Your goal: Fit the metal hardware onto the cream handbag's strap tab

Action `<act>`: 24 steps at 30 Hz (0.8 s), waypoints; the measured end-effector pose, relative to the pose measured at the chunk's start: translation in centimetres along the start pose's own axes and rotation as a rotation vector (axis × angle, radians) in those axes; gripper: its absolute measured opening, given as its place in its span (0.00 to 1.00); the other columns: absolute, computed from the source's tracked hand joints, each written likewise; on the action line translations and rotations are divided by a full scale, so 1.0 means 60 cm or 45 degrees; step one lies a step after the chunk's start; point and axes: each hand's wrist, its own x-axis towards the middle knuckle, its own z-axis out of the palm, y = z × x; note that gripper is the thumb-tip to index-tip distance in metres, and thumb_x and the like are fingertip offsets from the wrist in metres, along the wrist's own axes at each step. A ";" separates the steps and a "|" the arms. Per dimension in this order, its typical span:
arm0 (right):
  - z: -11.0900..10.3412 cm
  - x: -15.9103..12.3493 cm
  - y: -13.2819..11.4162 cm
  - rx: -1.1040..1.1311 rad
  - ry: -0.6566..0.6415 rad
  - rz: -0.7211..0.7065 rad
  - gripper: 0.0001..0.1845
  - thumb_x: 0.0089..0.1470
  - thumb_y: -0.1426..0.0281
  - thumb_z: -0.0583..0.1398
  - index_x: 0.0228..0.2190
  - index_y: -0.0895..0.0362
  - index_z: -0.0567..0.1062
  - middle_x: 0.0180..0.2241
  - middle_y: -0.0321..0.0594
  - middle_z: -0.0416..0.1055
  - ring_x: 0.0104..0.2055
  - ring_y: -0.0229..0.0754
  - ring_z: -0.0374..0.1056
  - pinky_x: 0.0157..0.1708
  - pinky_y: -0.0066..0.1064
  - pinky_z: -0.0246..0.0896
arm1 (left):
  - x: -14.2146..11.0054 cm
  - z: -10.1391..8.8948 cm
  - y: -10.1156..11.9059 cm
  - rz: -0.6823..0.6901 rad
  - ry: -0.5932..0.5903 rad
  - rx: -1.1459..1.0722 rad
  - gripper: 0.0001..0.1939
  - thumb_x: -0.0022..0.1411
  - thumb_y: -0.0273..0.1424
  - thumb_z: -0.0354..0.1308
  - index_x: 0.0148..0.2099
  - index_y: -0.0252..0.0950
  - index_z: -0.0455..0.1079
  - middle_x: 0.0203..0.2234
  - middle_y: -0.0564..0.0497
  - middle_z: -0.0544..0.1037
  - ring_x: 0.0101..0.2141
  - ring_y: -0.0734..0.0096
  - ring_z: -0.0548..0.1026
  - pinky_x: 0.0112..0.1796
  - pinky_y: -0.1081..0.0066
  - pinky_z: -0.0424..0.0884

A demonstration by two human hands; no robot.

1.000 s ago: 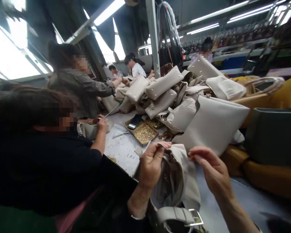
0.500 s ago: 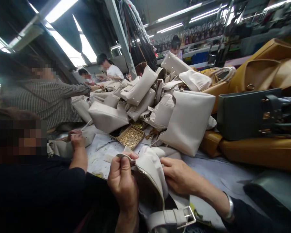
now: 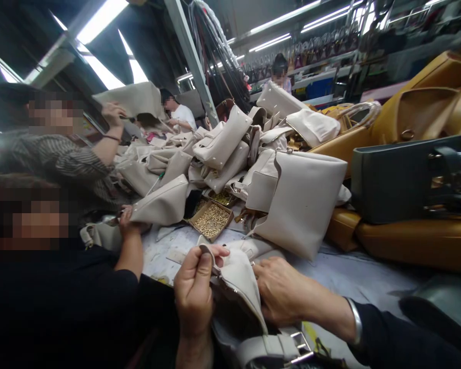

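A cream leather handbag (image 3: 243, 277) is tilted between my hands, its zipped opening facing me. My left hand (image 3: 195, 287) is closed, with the thumb pinching a strap tab at the bag's upper left edge. The fingers of my right hand (image 3: 286, 289) are curled against the bag's outer side; their tips are partly hidden by the bag. Below them hangs a cream strap with a silver buckle (image 3: 302, 346).
Beyond my hands lies a box of small gold studs (image 3: 211, 221). Cream handbags (image 3: 303, 205) are heaped behind it. Mustard bags (image 3: 418, 246) and a dark green bag (image 3: 392, 182) are piled at right. Two co-workers sit close on the left, one co-worker's hand (image 3: 126, 218) on a cream bag.
My right hand has turned and its fingers have curled further in against the bag. The striped-sleeved co-worker has raised a cream bag, and the nearer co-worker now tilts one up.
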 end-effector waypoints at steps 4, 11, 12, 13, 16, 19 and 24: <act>0.000 0.002 -0.006 -0.150 0.014 0.063 0.04 0.56 0.71 0.60 0.32 0.58 0.77 0.36 0.48 0.75 0.37 0.50 0.70 0.30 0.35 0.57 | 0.007 -0.013 0.011 -0.182 -0.178 0.003 0.15 0.68 0.41 0.60 0.34 0.34 0.75 0.31 0.48 0.79 0.28 0.71 0.68 0.31 0.73 0.64; 0.004 -0.036 0.027 0.171 0.141 0.374 0.12 0.57 0.80 0.53 0.39 0.57 0.71 0.34 0.40 0.76 0.31 0.41 0.69 0.30 0.33 0.53 | 0.019 -0.046 0.025 -0.540 -0.549 -0.172 0.18 0.67 0.42 0.60 0.33 0.31 0.73 0.32 0.45 0.79 0.24 0.78 0.62 0.26 0.75 0.55; 0.002 -0.041 0.033 0.320 0.188 0.399 0.10 0.59 0.79 0.52 0.37 0.56 0.71 0.33 0.38 0.75 0.31 0.41 0.68 0.31 0.32 0.53 | 0.020 -0.045 0.028 -0.598 -0.637 -0.167 0.19 0.67 0.43 0.60 0.35 0.31 0.75 0.31 0.46 0.78 0.23 0.78 0.61 0.25 0.75 0.54; 0.000 -0.046 0.038 0.489 0.241 0.420 0.09 0.60 0.77 0.52 0.35 0.55 0.70 0.32 0.36 0.74 0.32 0.40 0.67 0.31 0.31 0.53 | 0.020 -0.042 0.031 -0.644 -0.737 -0.136 0.19 0.68 0.44 0.58 0.37 0.31 0.76 0.29 0.47 0.77 0.23 0.77 0.61 0.25 0.75 0.54; -0.003 -0.062 0.051 1.075 0.387 0.472 0.07 0.61 0.68 0.53 0.34 0.55 0.70 0.30 0.34 0.68 0.32 0.39 0.63 0.32 0.30 0.54 | 0.017 -0.022 0.025 -0.668 -1.090 0.110 0.21 0.70 0.44 0.54 0.41 0.31 0.78 0.28 0.48 0.75 0.26 0.73 0.66 0.28 0.74 0.59; 0.011 -0.082 0.059 1.525 0.464 0.478 0.12 0.59 0.60 0.58 0.37 0.57 0.71 0.33 0.36 0.68 0.35 0.40 0.62 0.35 0.30 0.57 | 0.015 0.002 -0.004 -0.466 -1.059 0.529 0.17 0.72 0.37 0.51 0.38 0.34 0.76 0.30 0.48 0.77 0.31 0.68 0.72 0.33 0.72 0.63; 0.050 -0.100 0.067 1.500 0.426 0.531 0.13 0.58 0.59 0.59 0.34 0.56 0.70 0.31 0.35 0.65 0.34 0.40 0.60 0.34 0.30 0.57 | 0.015 0.032 -0.047 -0.165 -0.683 1.112 0.13 0.69 0.26 0.47 0.35 0.36 0.72 0.29 0.48 0.78 0.31 0.65 0.73 0.34 0.68 0.61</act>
